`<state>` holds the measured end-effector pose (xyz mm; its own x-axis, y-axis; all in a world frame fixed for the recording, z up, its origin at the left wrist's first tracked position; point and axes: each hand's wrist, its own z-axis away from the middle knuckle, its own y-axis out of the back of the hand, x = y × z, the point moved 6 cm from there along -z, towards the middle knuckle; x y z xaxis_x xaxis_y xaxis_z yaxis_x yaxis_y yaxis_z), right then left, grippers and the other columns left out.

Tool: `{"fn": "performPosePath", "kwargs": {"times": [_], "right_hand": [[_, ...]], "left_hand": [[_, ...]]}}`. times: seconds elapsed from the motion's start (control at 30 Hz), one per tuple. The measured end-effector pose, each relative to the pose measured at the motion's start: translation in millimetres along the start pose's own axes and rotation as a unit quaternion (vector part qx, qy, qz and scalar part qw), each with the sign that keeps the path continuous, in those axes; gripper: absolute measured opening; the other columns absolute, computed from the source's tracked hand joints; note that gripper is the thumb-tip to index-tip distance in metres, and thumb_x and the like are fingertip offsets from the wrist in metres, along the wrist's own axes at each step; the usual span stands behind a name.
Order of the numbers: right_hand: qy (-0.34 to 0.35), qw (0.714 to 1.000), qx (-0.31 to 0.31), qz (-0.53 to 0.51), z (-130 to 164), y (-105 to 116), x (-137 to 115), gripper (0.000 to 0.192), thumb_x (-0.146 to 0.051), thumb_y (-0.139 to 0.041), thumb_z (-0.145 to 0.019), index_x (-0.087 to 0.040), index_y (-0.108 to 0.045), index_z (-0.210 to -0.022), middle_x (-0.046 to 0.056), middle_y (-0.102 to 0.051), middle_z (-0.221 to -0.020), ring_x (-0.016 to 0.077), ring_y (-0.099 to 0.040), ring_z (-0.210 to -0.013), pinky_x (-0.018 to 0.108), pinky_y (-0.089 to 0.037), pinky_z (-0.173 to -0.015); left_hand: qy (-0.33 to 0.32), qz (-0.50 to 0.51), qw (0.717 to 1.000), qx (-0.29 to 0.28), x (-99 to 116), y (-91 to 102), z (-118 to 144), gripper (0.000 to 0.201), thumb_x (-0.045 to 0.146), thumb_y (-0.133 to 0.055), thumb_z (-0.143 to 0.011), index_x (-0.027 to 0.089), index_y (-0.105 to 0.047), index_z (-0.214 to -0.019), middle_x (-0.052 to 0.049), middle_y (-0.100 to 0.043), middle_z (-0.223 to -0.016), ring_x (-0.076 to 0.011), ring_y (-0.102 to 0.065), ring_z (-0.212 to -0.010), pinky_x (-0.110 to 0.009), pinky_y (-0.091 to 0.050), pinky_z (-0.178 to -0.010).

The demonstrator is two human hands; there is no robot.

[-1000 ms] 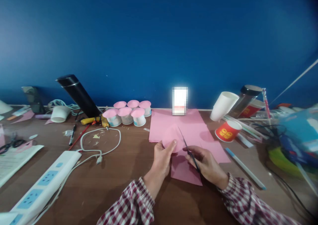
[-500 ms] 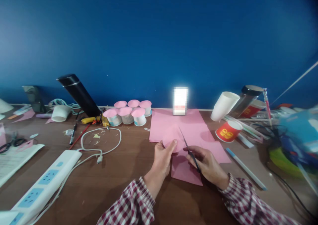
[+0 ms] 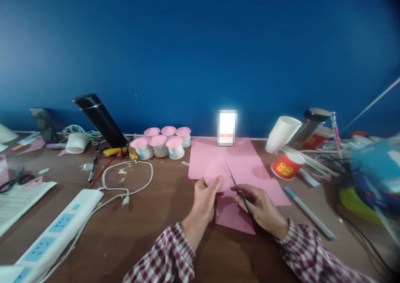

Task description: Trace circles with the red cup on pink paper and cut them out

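Note:
Between thumb and fingers, my left hand [image 3: 204, 195] pinches a round pink paper disc [image 3: 215, 168]. Dark scissors [image 3: 239, 193] are gripped in my right hand [image 3: 261, 206], their blades pointing up and away along the disc's right edge. Whether the blades touch the disc, I cannot tell. Beneath both hands lie pink paper sheets [image 3: 200, 154], with a smaller pink piece [image 3: 234, 220] closer to me. Several small paper cups with pink tops [image 3: 158, 143] stand together at the back, left of the sheets.
To the right are a red paper cup [image 3: 288, 166], stacked white cups [image 3: 283, 133] and a blue-capped pen [image 3: 309, 212]. A black flask [image 3: 100, 118] leans at the back left. A white power strip [image 3: 59, 229] and its cable [image 3: 151, 172] lie on the left.
Hands, disc and scissors stay almost in place. The pink disc's outline shows more clearly now; the whole view has shifted very slightly.

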<state>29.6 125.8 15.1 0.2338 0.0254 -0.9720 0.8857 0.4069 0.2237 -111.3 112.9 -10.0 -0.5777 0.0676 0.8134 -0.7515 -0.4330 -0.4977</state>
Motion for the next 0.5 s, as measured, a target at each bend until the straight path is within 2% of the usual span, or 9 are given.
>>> {"fn": "performPosePath", "kwargs": {"times": [0.5], "right_hand": [[-0.013, 1.0, -0.016, 0.001, 0.3, -1.3, 6.7, 0.043, -0.044, -0.064, -0.073, -0.012, -0.059, -0.101, 0.001, -0.056, -0.066, 0.0116, -0.048, -0.051, 0.025, -0.047, -0.048]], "left_hand": [[0.004, -0.004, 1.0, -0.023, -2.8, -0.3, -0.9, 0.037, 0.035, -0.076, -0.061, 0.011, -0.061, -0.085, -0.004, -0.066, -0.069, -0.0132, -0.059, -0.055, -0.024, -0.046, -0.05]]}}
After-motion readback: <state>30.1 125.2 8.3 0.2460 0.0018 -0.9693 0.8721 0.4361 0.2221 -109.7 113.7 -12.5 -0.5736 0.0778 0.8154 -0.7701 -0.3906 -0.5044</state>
